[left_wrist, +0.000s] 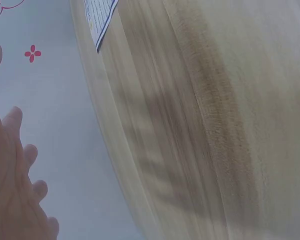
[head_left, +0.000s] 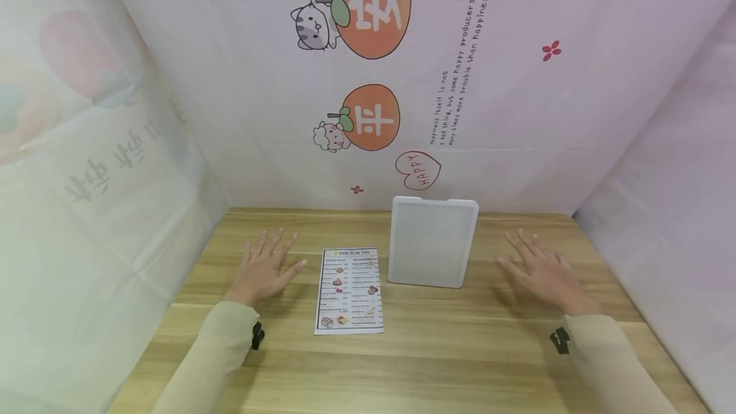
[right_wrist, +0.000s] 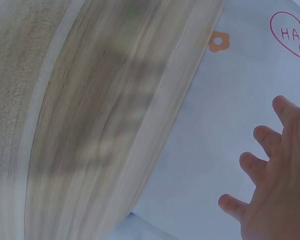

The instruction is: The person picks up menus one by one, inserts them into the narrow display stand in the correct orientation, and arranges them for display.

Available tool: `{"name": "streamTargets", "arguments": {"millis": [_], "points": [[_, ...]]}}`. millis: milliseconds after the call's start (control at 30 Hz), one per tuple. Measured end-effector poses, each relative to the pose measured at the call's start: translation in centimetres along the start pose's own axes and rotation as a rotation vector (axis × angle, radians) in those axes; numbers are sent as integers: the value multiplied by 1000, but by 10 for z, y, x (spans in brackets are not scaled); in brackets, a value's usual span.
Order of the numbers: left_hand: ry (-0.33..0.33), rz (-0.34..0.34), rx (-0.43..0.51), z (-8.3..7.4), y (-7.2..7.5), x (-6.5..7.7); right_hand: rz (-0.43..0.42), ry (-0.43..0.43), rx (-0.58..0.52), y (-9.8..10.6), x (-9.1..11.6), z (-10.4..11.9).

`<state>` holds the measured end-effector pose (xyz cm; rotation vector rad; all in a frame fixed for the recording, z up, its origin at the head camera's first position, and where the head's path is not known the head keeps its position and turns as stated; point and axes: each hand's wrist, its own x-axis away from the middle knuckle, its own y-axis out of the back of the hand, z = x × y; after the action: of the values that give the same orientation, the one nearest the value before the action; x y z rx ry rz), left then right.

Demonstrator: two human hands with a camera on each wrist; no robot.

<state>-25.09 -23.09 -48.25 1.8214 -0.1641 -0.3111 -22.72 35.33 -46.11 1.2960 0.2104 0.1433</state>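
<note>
My left hand [head_left: 263, 273] is held over the left part of the wooden table with its fingers spread, holding nothing. To its right lies a printed menu sheet [head_left: 349, 296] headed "DIM SUM INN". Right of the sheet is a white-framed grey panel [head_left: 431, 245], flat and rectangular, with a notched top edge. On the far side of that panel my right hand [head_left: 543, 273] is also spread and holds nothing. Each wrist view shows the hand [left_wrist: 15, 180] or the other hand [right_wrist: 285, 175] apart from the wood, with a shadow below.
The wooden table [head_left: 345, 375] meets a printed white cloth [head_left: 259, 114] at the back. Cloth also hangs along the left and right sides. A dark device [head_left: 257, 336] is on the left wrist and another dark device [head_left: 560, 340] on the right.
</note>
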Motion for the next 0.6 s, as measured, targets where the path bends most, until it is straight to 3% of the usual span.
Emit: {"name": "streamTargets", "arguments": {"millis": [367, 600], "points": [[-9, 23, 55, -5, 3, -2, 0, 25, -81, -1, -1, 0], [-61, 19, 47, -10, 1, -4, -21, 51, -181, 1, -1, 6]]}}
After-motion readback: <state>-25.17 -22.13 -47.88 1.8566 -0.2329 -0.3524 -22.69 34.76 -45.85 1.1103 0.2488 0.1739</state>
